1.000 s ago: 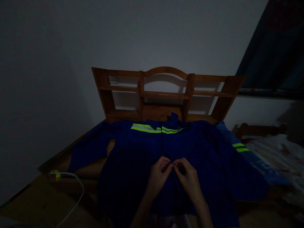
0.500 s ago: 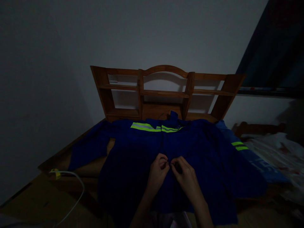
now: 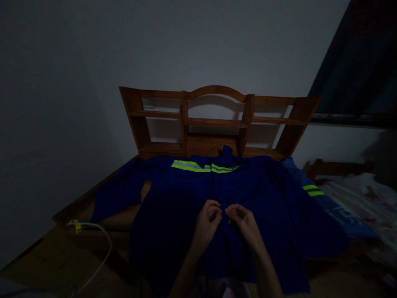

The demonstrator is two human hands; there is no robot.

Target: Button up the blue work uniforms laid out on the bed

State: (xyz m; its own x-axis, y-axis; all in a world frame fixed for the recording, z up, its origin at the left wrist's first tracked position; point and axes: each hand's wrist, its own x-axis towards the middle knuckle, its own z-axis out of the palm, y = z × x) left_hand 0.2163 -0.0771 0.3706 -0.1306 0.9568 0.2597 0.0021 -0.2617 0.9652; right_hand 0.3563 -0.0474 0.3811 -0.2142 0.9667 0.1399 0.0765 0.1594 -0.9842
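Jacket point(image 3: 173, 198)'s spread on the bed point(image 3: 124, 216), chest stripes point(image 3: 190, 166) about meeting, so the top looks sorted. Left hand point(image 3: 208, 221) and right hand point(image 3: 245, 221) are mid-front, fingers curled, can't tell if gripping cloth. Lower front's too dark to judge.

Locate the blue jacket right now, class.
In the head view, the blue jacket lies across the lower middle, in front of the wooden shelf unit, beneath the left hand and right hand.

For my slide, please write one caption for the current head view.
Left hand and right hand at the front of a blue work jacket with reflective strips, before a wooden headboard.
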